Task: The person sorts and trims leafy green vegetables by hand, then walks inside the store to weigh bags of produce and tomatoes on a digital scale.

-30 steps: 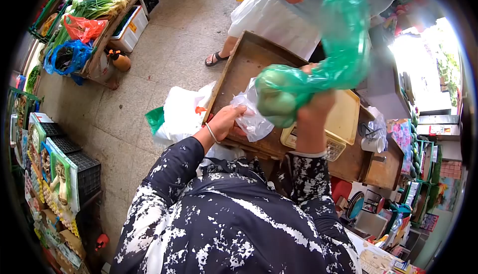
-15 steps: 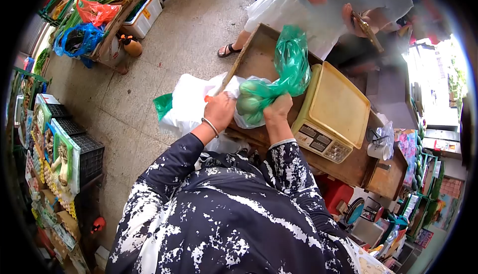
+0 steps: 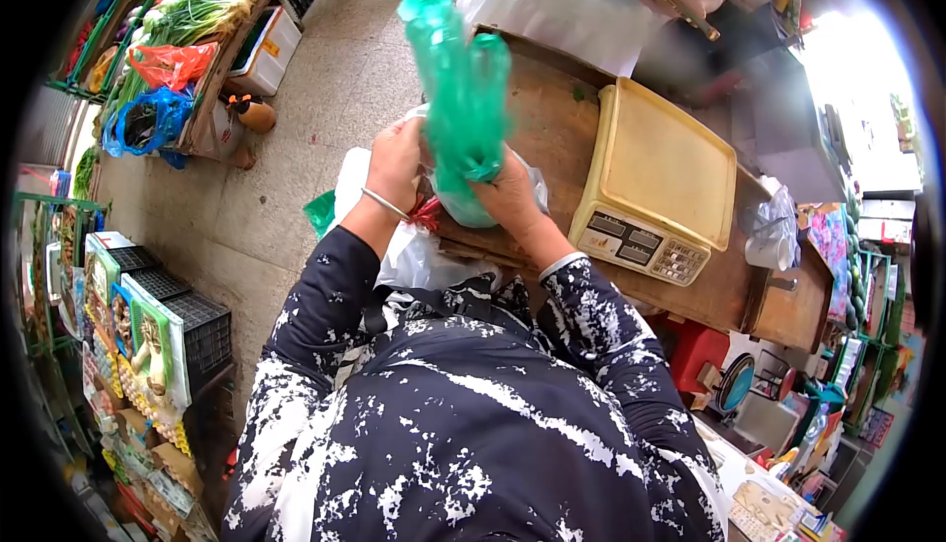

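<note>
In the head view my right hand point(image 3: 510, 192) is closed around the gathered neck of a green plastic bag point(image 3: 458, 89). The bag's loose top stands up above that fist, blurred by motion. Its lower part hangs among the white plastic bags point(image 3: 414, 256), and its contents are mostly hidden. My left hand point(image 3: 396, 166), with a bangle at the wrist, is closed at the edge of white plastic beside the green bag. Something red shows between the two hands. A yellowish weighing scale point(image 3: 655, 172) stands to the right of my right hand.
The scale sits on a wooden counter point(image 3: 552, 113). Across it stands a person in a white skirt point(image 3: 562, 25), a brownish object in one hand. At left are a vegetable stand point(image 3: 197, 20) and black crates point(image 3: 202, 320). A mug point(image 3: 771, 249) is at right.
My right hand and the green bag have moved left, close to my left hand. The round green produce seen through the bag is now mostly hidden. The view has shifted slightly.
</note>
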`<state>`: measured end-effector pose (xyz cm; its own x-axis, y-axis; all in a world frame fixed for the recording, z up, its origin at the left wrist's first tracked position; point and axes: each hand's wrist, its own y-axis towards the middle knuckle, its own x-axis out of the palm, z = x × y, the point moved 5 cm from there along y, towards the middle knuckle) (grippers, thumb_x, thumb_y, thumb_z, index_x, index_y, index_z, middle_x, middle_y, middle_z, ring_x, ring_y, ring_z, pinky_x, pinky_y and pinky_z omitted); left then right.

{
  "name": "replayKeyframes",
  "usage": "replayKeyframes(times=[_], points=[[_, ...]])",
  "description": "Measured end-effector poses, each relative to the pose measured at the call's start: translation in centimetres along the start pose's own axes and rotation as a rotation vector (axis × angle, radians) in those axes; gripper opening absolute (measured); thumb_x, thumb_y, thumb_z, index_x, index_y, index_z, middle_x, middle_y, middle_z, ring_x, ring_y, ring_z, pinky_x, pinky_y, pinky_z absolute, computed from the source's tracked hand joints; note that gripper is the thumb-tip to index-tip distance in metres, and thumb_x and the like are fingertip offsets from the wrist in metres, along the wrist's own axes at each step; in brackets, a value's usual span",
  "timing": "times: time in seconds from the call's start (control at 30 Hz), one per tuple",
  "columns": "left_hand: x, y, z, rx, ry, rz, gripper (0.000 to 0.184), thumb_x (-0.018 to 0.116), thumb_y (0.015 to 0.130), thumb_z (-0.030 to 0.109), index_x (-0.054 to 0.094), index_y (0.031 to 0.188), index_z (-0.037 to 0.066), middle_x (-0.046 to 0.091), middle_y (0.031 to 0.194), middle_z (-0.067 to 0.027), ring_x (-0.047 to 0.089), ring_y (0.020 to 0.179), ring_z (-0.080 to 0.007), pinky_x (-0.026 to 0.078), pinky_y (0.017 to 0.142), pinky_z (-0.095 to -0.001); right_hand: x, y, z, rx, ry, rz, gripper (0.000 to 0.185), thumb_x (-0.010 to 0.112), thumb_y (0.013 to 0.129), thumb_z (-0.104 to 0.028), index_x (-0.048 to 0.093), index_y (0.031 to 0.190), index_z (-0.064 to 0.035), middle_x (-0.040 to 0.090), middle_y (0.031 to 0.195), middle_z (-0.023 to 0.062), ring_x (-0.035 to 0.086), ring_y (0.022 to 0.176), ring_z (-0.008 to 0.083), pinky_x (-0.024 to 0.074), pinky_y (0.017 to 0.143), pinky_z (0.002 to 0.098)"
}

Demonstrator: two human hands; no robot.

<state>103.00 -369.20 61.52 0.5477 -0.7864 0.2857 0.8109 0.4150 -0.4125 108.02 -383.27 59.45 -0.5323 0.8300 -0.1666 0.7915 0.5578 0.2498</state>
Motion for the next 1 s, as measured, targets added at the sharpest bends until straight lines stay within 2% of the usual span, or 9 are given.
replayKeyframes(times=[0.1, 0.27, 0.33, 0.43, 0.53, 0.63, 0.7, 0.8, 1.0], points=[[0.1, -0.6, 0.3, -0.012, -0.148, 0.060, 0.015, 0.045, 0.084, 0.017, 0.053, 0.076, 0.006, 0.049, 0.061, 0.0010, 0.046, 0.051, -0.0090, 0.038, 0.048, -0.0215, 0.9, 0.5, -1.5, -0.190, -0.455, -0.227, 0.021, 0.060, 0.072, -0.004, 0.057, 0.093, -0.0019, 0.056, 0.096, 0.0140, 0.057, 0.081, 0.0238, 0.0454, 0.069, 0.0332], [2.1, -2.3, 1.2, 0.285, 0.294, -0.076, 0.011, 0.055, 0.079, 0.011, 0.059, 0.071, 0.003, 0.050, 0.061, 0.0008, 0.044, 0.053, -0.0074, 0.034, 0.047, -0.0216, 4.2, 1.3, 2.3, 0.084, -0.986, -0.578, 0.017, 0.056, 0.072, -0.021, 0.059, 0.083, -0.0088, 0.057, 0.088, 0.0116, 0.057, 0.085, 0.0268, 0.0456, 0.066, 0.0358], [2.9, -2.8, 0.3, 0.468, 0.507, -0.210, 0.009, 0.057, 0.077, 0.010, 0.059, 0.072, 0.003, 0.048, 0.060, -0.0001, 0.043, 0.053, -0.0074, 0.034, 0.047, -0.0224, 5.3, 0.9, 5.3, -0.065, -0.475, -0.458, 0.016, 0.055, 0.072, -0.020, 0.059, 0.083, -0.0093, 0.057, 0.090, 0.0111, 0.057, 0.086, 0.0266, 0.0455, 0.067, 0.0345], [4.1, -3.6, 0.8, 0.714, 0.804, -0.307, 0.007, 0.059, 0.072, 0.007, 0.059, 0.075, 0.001, 0.043, 0.057, -0.0031, 0.040, 0.052, -0.0079, 0.034, 0.048, -0.0240, 5.3, 0.5, 3.3, -0.106, -0.511, -0.377, 0.023, 0.057, 0.069, -0.014, 0.060, 0.090, -0.0041, 0.058, 0.093, 0.0195, 0.056, 0.087, 0.0314, 0.0447, 0.072, 0.0382], [1.0, -0.9, -0.9, 0.496, 0.697, -0.183, 0.005, 0.056, 0.071, 0.003, 0.058, 0.074, -0.001, 0.046, 0.060, -0.0036, 0.042, 0.053, -0.0094, 0.037, 0.049, -0.0244, 2.9, 0.0, -1.2, 0.359, -0.887, -0.804, 0.036, 0.060, 0.069, -0.019, 0.057, 0.102, -0.0043, 0.054, 0.108, 0.0177, 0.052, 0.100, 0.0271, 0.0428, 0.080, 0.0373], [1.3, -1.3, 0.2, 0.567, 0.652, -0.201, 0.008, 0.054, 0.076, 0.002, 0.053, 0.068, 0.001, 0.039, 0.059, 0.0051, 0.034, 0.053, -0.0037, 0.030, 0.048, -0.0215, -1.1, -1.0, -5.5, 0.438, -0.703, -0.657, 0.037, 0.064, 0.067, -0.020, 0.057, 0.099, -0.0034, 0.054, 0.106, 0.0180, 0.052, 0.100, 0.0287, 0.0425, 0.082, 0.0363], [0.9, -0.7, 0.4, 0.634, 0.741, -0.224, 0.007, 0.054, 0.077, 0.003, 0.055, 0.071, 0.001, 0.041, 0.060, 0.0067, 0.036, 0.054, -0.0031, 0.030, 0.049, -0.0207, -4.0, 0.3, -8.9, 0.160, -0.762, 0.093, 0.033, 0.068, 0.066, -0.021, 0.056, 0.092, -0.0029, 0.055, 0.099, 0.0169, 0.053, 0.093, 0.0327, 0.0422, 0.080, 0.0374], [0.9, 0.0, -0.4, 0.397, 0.675, -0.266, 0.009, 0.057, 0.073, 0.005, 0.060, 0.081, 0.001, 0.049, 0.059, -0.0007, 0.045, 0.054, -0.0057, 0.038, 0.049, -0.0223, -2.4, 0.5, -6.4, -0.196, -0.644, 0.205, 0.031, 0.065, 0.070, -0.019, 0.054, 0.095, -0.0053, 0.054, 0.098, 0.0154, 0.051, 0.092, 0.0325, 0.0422, 0.078, 0.0391], [1.4, -1.3, 1.7, 0.451, 0.627, -0.167, 0.020, 0.060, 0.073, 0.006, 0.060, 0.092, 0.003, 0.053, 0.062, -0.0006, 0.047, 0.056, -0.0053, 0.039, 0.051, -0.0200, 3.7, -2.3, -2.5, -0.150, -0.751, -0.164, 0.013, 0.051, 0.074, -0.015, 0.056, 0.086, -0.0107, 0.058, 0.087, 0.0101, 0.055, 0.081, 0.0300, 0.0406, 0.067, 0.0399]])
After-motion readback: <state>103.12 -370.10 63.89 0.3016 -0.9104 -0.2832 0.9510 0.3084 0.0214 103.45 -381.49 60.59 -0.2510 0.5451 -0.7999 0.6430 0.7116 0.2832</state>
